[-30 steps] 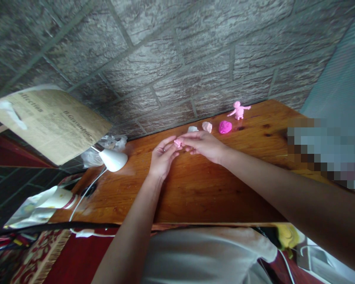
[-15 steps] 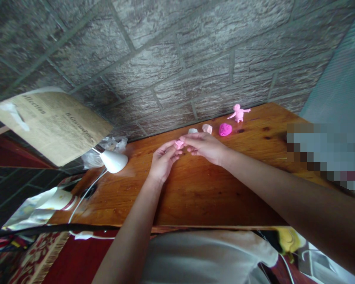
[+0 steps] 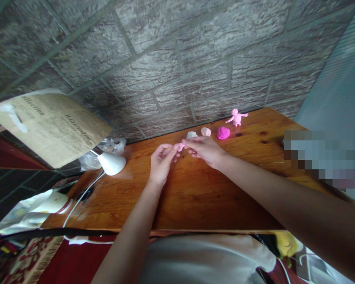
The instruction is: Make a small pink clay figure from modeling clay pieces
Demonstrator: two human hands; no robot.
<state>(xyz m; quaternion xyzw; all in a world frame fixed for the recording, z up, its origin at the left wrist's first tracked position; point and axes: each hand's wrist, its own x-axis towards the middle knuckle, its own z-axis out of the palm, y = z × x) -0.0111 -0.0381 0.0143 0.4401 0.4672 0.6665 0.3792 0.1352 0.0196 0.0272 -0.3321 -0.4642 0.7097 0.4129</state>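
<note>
Between my two hands, over the wooden table (image 3: 195, 197), is a small piece of pink modelling clay (image 3: 180, 147). My left hand (image 3: 162, 161) pinches it from the left with thumb and fingertips. From the right, my right hand (image 3: 206, 150) grips its other side, fingers closed. Just behind my hands lie a white lump of clay (image 3: 191, 135) and a pale pink lump (image 3: 206, 131). A bright magenta lump (image 3: 223, 133) rests farther right. Near the wall stands a small pink clay figure (image 3: 236, 117) with its arms held out.
A white lamp (image 3: 114, 163) with a paper shade (image 3: 50, 126) stands at the left, a plastic bag behind it. Its white cord (image 3: 83, 195) runs over the table's left end, near a paper cup (image 3: 57, 201). A stone-patterned wall (image 3: 165, 71) borders the back.
My fingers have shifted slightly on the pink clay, and its shape between them looks different. The view has tilted a little; the things on the table appear where they were.
</note>
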